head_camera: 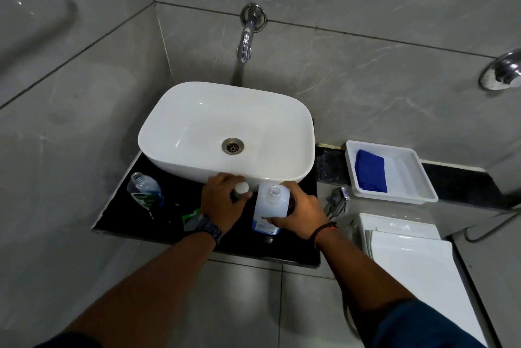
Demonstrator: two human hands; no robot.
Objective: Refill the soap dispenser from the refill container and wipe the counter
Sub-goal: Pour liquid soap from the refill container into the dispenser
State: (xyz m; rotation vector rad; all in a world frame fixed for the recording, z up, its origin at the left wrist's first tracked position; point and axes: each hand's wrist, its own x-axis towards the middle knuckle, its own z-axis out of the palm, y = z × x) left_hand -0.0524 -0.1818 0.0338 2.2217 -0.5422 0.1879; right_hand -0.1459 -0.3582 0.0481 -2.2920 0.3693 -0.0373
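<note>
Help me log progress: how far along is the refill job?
Done: the clear plastic dispenser bottle and the white rectangular refill container stand open. In hand: the left hand holds a round white cap; the right hand grips the container. Left: pouring, closing, wiping; the folded blue cloth lies in its white tray.

Setting: bathroom, domestic in look. Evidence: white vessel basin (183, 127) seated on a black stone worktop (135, 220); chrome tap (245, 37) mounted on the wall above it; grey marble-look wall tiles (366, 79) on both walls; white toilet cistern (408, 251) right of the worktop; chrome hand sprayer (337, 201) between them.
</note>
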